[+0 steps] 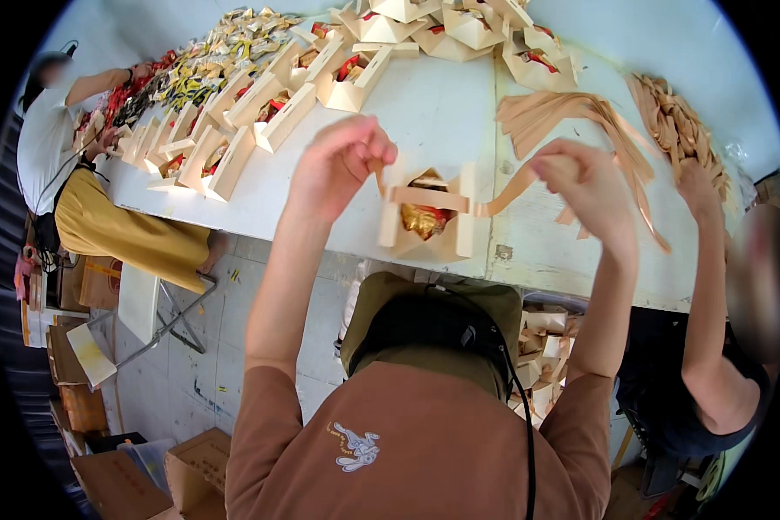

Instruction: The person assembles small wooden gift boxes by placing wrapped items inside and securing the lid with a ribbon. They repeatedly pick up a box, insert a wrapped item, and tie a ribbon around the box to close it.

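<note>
Near the table's front edge stands a small cream cardboard box, open at the top. Gold and red wrapped packets show inside it. A tan ribbon runs across the box through its two side walls. To the left of the box, my left hand is raised, its fingers closed on one end of the ribbon. My right hand, up on the other side, has its curled fingers around the ribbon's other end. Both hands are apart from the box itself.
Filled boxes crowd the back and left of the white table. Wrapped packets lie beyond. Loose ribbons and a bundle of ribbons lie right. Co-workers work at both sides. A folding stool stands left.
</note>
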A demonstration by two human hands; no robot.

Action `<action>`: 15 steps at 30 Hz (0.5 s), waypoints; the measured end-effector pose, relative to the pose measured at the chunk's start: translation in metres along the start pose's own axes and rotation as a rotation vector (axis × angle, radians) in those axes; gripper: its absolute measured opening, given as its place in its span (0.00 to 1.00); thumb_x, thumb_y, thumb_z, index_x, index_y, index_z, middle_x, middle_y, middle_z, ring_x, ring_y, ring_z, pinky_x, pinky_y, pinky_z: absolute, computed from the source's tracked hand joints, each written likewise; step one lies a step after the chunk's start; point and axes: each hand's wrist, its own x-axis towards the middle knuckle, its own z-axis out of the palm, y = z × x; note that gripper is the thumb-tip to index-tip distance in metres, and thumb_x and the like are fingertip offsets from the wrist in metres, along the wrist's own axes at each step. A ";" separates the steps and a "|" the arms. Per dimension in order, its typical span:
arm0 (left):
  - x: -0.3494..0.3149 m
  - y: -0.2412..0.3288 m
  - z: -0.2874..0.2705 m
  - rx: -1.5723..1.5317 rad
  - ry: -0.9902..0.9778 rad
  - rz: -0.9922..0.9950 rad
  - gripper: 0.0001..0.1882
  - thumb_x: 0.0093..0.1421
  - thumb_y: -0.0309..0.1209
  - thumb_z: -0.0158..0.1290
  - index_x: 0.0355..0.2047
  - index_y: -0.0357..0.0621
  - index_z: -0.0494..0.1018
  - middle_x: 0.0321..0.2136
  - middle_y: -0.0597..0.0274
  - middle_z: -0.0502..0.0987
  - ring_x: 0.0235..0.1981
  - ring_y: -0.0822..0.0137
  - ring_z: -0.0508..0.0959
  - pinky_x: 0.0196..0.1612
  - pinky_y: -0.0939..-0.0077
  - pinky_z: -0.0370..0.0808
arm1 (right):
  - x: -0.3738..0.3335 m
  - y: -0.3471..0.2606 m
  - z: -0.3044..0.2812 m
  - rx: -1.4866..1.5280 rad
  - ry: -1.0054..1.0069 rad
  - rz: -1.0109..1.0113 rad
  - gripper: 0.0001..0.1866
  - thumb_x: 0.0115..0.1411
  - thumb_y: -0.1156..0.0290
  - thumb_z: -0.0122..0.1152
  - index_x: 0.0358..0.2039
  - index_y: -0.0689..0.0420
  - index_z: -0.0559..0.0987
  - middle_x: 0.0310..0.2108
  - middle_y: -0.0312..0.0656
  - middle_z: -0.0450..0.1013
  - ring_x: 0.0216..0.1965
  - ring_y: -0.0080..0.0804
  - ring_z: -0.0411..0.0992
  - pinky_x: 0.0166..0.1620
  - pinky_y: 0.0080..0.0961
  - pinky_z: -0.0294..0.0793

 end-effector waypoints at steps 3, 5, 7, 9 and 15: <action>-0.007 0.001 0.001 0.095 0.297 0.175 0.13 0.64 0.33 0.51 0.22 0.46 0.71 0.25 0.63 0.77 0.31 0.67 0.76 0.46 0.68 0.71 | -0.007 0.023 0.018 -0.048 0.030 0.043 0.11 0.59 0.67 0.65 0.34 0.64 0.82 0.23 0.44 0.76 0.25 0.28 0.70 0.34 0.26 0.71; -0.015 0.023 -0.018 0.013 0.145 0.307 0.15 0.65 0.33 0.50 0.20 0.45 0.68 0.23 0.62 0.75 0.30 0.67 0.75 0.44 0.69 0.69 | -0.014 0.041 0.024 0.008 0.086 0.079 0.10 0.60 0.69 0.64 0.34 0.65 0.82 0.22 0.42 0.76 0.25 0.27 0.71 0.32 0.25 0.71; -0.024 0.019 -0.015 0.069 0.115 0.236 0.17 0.65 0.33 0.51 0.18 0.45 0.66 0.23 0.61 0.75 0.30 0.67 0.74 0.41 0.70 0.69 | -0.016 0.045 0.035 0.047 0.095 0.088 0.10 0.60 0.70 0.65 0.33 0.65 0.82 0.22 0.41 0.76 0.25 0.26 0.71 0.32 0.24 0.71; -0.028 0.013 -0.001 0.221 0.142 0.199 0.19 0.65 0.33 0.53 0.16 0.46 0.65 0.24 0.60 0.76 0.30 0.68 0.74 0.41 0.74 0.69 | -0.017 0.043 0.040 0.064 0.165 0.057 0.09 0.60 0.70 0.65 0.33 0.65 0.82 0.23 0.40 0.76 0.25 0.24 0.72 0.32 0.23 0.71; -0.020 0.022 0.049 0.487 0.103 0.198 0.05 0.59 0.28 0.60 0.31 0.38 0.79 0.27 0.61 0.79 0.33 0.71 0.77 0.42 0.72 0.73 | -0.006 -0.027 0.031 0.228 0.345 -0.145 0.07 0.57 0.72 0.70 0.32 0.63 0.82 0.27 0.37 0.78 0.30 0.25 0.74 0.42 0.24 0.72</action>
